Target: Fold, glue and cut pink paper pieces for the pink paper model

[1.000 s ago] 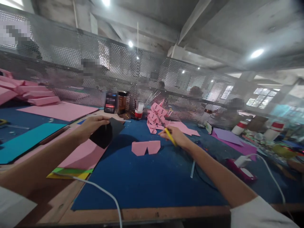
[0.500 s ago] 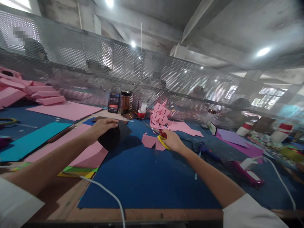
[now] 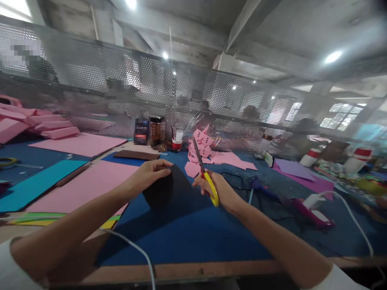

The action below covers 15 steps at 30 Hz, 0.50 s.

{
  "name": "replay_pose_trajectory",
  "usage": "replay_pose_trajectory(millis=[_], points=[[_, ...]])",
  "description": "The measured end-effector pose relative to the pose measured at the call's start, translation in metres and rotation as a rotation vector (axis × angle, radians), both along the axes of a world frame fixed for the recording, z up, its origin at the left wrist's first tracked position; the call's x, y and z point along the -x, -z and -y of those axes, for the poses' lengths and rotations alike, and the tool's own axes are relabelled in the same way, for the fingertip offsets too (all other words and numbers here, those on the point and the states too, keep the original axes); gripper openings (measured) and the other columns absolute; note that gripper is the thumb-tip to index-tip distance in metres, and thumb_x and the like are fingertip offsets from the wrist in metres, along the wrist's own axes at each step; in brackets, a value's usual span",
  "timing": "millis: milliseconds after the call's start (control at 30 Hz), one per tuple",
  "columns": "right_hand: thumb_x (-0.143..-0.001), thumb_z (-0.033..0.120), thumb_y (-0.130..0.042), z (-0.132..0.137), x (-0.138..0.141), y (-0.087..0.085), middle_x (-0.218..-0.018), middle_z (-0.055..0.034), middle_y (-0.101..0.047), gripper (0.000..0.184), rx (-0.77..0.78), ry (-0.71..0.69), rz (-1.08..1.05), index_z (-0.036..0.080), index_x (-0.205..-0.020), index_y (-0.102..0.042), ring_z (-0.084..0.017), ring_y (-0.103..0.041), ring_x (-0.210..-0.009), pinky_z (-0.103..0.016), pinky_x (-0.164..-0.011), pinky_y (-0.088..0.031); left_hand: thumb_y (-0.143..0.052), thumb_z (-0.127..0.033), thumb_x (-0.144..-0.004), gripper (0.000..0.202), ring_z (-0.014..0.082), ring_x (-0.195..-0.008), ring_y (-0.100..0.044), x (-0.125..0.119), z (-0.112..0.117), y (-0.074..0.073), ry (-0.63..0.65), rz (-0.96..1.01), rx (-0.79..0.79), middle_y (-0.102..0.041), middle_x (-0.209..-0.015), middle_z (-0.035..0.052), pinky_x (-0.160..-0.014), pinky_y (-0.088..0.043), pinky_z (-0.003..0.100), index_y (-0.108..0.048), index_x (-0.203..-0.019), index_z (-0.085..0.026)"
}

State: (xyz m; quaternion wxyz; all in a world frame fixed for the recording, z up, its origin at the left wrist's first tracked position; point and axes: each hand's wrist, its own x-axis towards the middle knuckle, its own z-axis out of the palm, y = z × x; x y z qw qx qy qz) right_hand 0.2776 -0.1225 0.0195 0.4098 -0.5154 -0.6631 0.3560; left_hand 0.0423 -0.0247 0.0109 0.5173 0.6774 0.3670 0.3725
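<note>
My left hand (image 3: 154,174) pinches the top edge of a black sheet (image 3: 161,189), thin and curved like card or foam, which hangs over the blue mat (image 3: 181,233). In my right hand (image 3: 216,187) is a pair of scissors (image 3: 201,159) with yellow and red handles, its blades pointing up and away from me. The fingertips of that hand are close to the sheet's right corner; whether they touch it I cannot tell. Just beyond the scissors lie pink cut pieces (image 3: 192,169) and a stack of pink shapes with black dots (image 3: 202,141).
Pink sheets (image 3: 87,187) and a teal sheet (image 3: 42,183) lie at the left. A phone (image 3: 142,132), a brown jar (image 3: 156,131) and a red-white cup (image 3: 177,141) stand at the back. Right are a blue glue gun (image 3: 264,189), a magenta power strip (image 3: 314,213) and white cables (image 3: 359,225).
My left hand has brought the black sheet rightward off the pink sheets. My right hand has raised the scissors from the pink piece, turning the blades upward.
</note>
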Motion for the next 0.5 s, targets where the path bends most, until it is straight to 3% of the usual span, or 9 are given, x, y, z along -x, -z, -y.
replay_pose_trajectory(millis=[233, 400, 500], points=[[-0.076, 0.044, -0.074, 0.001, 0.001, 0.026, -0.07, 0.0035, -0.054, 0.031, 0.031, 0.012, -0.169, 0.018, -0.082, -0.058, -0.01, -0.051, -0.057, -0.023, -0.056, -0.042, -0.077, -0.047, -0.073, 0.039, 0.0181, -0.077, -0.068, -0.016, 0.018, 0.006, 0.054, 0.0, -0.037, -0.075, -0.082, -0.001, -0.069, -0.049, 0.025, -0.069, -0.099, -0.02], [-0.077, 0.038, -0.072, -0.003, 0.0, 0.031, -0.068, 0.0044, -0.052, 0.025, -0.004, 0.058, -0.193, 0.019, -0.085, -0.058, -0.009, -0.048, -0.055, -0.023, -0.053, -0.04, -0.08, -0.04, -0.073, 0.044, 0.0178, -0.074, -0.071, -0.013, 0.022, 0.007, 0.194, 0.032, 0.195, -0.077, -0.087, 0.0003, -0.066, -0.052, 0.025, -0.063, -0.109, -0.023], [-0.078, 0.038, -0.072, 0.0, 0.001, 0.026, -0.067, 0.0045, -0.052, 0.025, 0.025, 0.056, -0.143, 0.019, -0.084, -0.057, -0.009, -0.048, -0.056, -0.023, -0.055, -0.04, -0.082, -0.036, -0.072, 0.039, 0.018, -0.072, -0.072, -0.013, 0.027, 0.006, 0.238, 0.024, 0.267, -0.077, -0.087, 0.0021, -0.064, -0.054, 0.025, -0.064, -0.103, -0.021]])
